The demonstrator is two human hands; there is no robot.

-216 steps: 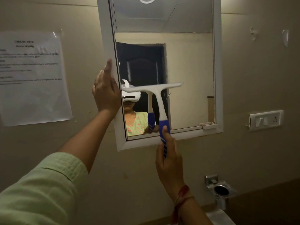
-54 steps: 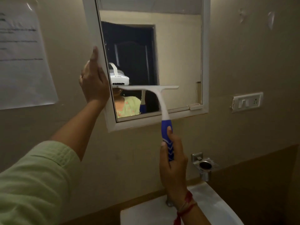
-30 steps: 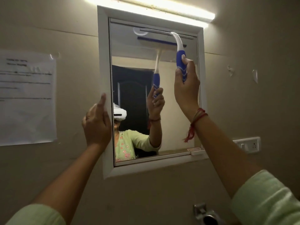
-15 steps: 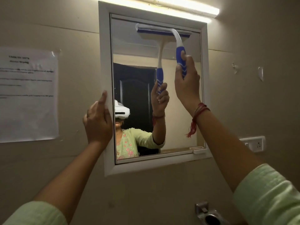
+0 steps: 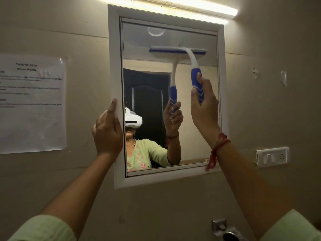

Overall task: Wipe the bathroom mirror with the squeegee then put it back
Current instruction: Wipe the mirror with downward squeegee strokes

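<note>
A white-framed mirror hangs on the beige wall. The squeegee has a white neck and a blue handle, and its blade lies flat against the upper right part of the glass. My right hand is shut on the blue handle from below. My left hand holds the mirror frame's left edge, fingers pointing up, at mid height. The glass reflects the squeegee, the hand and a person in a green top.
A lit tube light runs above the mirror. A printed sheet is taped to the wall at the left. A white switch plate sits at the right. A chrome holder juts from the wall at the bottom.
The squeegee went from the lower glass up to the top edge, and over the last half second it has come down the right part of the glass. My left hand stays on the frame.
</note>
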